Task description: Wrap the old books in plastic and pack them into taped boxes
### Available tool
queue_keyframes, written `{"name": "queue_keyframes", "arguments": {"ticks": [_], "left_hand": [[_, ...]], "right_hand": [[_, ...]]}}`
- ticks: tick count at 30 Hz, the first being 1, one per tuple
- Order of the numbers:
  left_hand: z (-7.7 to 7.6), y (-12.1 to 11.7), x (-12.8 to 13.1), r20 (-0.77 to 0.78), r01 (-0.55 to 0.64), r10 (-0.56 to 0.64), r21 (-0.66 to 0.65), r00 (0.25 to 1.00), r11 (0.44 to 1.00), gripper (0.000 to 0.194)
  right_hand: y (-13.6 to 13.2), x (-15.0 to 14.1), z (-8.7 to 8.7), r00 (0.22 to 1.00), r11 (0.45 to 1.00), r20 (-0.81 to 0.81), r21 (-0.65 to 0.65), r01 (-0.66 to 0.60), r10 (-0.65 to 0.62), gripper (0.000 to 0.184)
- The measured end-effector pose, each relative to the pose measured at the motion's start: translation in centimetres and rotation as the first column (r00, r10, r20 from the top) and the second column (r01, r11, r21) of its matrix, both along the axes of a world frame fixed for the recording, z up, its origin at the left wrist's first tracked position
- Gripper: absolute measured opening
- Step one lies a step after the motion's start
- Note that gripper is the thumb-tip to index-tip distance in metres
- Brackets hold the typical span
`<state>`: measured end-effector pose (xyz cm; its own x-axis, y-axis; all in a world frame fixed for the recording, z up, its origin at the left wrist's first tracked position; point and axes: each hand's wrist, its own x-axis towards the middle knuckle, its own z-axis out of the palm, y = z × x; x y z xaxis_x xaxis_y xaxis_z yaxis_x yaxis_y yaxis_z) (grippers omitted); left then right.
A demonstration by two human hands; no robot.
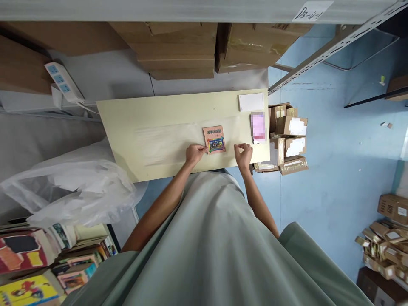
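A small pink book (216,138) with a colourful picture on its cover lies flat on the pale yellow table (153,123). The fingers of my left hand (195,154) are closed on the book's lower left corner. To the right of the book, apart from it, my right hand (244,156) is over the table's near edge. Its thumb and forefinger curl together in a pinch; whether anything small is between them I cannot make out. Beyond that hand, near the table's right end, lie a pink-purple item (258,126), partly blurred, and a white pad or stack of labels (251,102).
Large cardboard boxes (178,51) sit under a metal shelf beam behind the table, beside a power strip (63,83). Small cartons (295,144) are piled at the table's right end. A clear plastic bag (86,182) and stacked books (79,272) are at left.
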<state>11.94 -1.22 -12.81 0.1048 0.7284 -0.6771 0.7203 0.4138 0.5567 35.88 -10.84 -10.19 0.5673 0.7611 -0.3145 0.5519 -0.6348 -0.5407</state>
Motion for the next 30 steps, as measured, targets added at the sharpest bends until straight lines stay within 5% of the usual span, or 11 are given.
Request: {"name": "queue_keyframes", "arguments": {"ticks": [5, 11, 20, 30], "left_hand": [[0.1, -0.2, 0.0, 0.005, -0.001, 0.001, 0.036, 1.0, 0.999, 0.016], [0.8, -1.7, 0.2, 0.007, 0.011, -0.012, 0.148, 1.0, 0.989, 0.015], [0.8, -3.4, 3.2, -0.113, -0.019, 0.049, 0.249, 0.992, 0.968, 0.028], [0.8, -4.0, 6.5, -0.115, 0.01, 0.019, 0.244, 0.993, 0.97, 0.019]], "right_hand": [[0.7, -4.3, 0.9, 0.965, 0.953, 0.011, 0.155, -0.259, 0.261, 0.017], [2.2, -7.4, -1.4, 0.857, 0.867, -0.134, 0.117, -0.485, 0.497, 0.011], [3.1, -4.7, -2.7, 0.799, 0.83, -0.224, 0.172, -0.531, 0.558, 0.026], [10.7, -0.9, -4.6, 0.76, 0.774, -0.157, 0.067, -0.629, 0.631, 0.039]]}}
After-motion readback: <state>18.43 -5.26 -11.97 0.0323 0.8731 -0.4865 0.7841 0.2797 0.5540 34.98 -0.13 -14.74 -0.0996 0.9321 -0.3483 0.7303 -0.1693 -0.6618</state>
